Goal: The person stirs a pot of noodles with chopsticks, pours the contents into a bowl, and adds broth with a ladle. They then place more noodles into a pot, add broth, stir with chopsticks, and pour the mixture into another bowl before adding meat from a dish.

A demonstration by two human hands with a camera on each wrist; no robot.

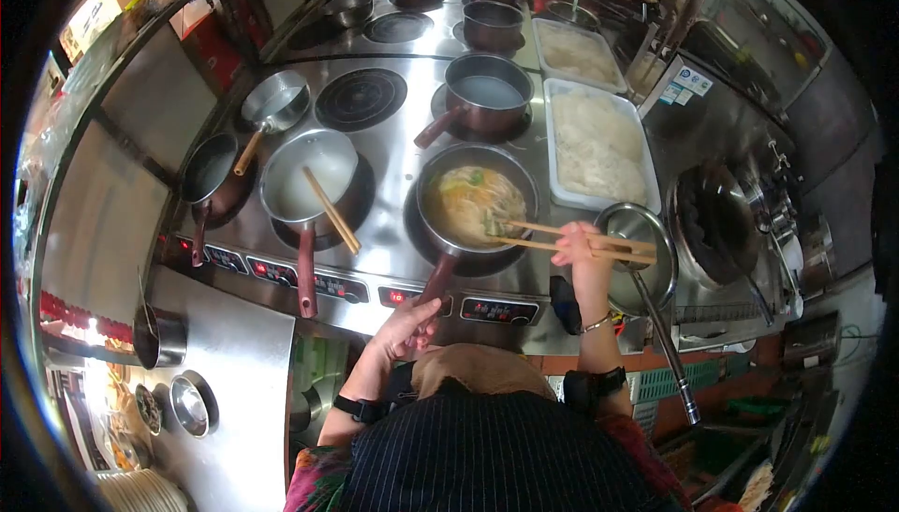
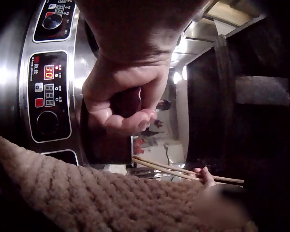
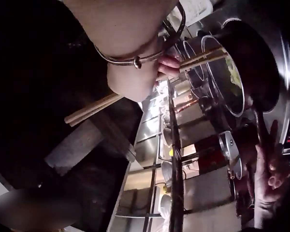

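A dark saucepan (image 1: 428, 189) sits on the front of the stove, with noodles (image 1: 479, 192) in broth and some greens inside it. My left hand (image 1: 409, 326) grips its brown handle (image 1: 440, 278); in the left wrist view the fingers curl round the handle end. From the right, my right hand (image 1: 581, 246) holds a pair of long wooden chopsticks (image 1: 538, 245). Their tips reach into the saucepan, at a clump of greens (image 1: 493, 224) near its right side. The right wrist view shows the chopsticks (image 3: 198, 61) crossing the pan's rim.
Left of it stands a saucepan (image 1: 281, 179) of whitish liquid, chopsticks across it. Behind is another saucepan (image 1: 451, 76) of liquid. White trays (image 1: 560, 195) of pale noodles lie at the right, near a round metal vessel (image 1: 670, 273) with a long metal handle (image 1: 665, 348) across it.
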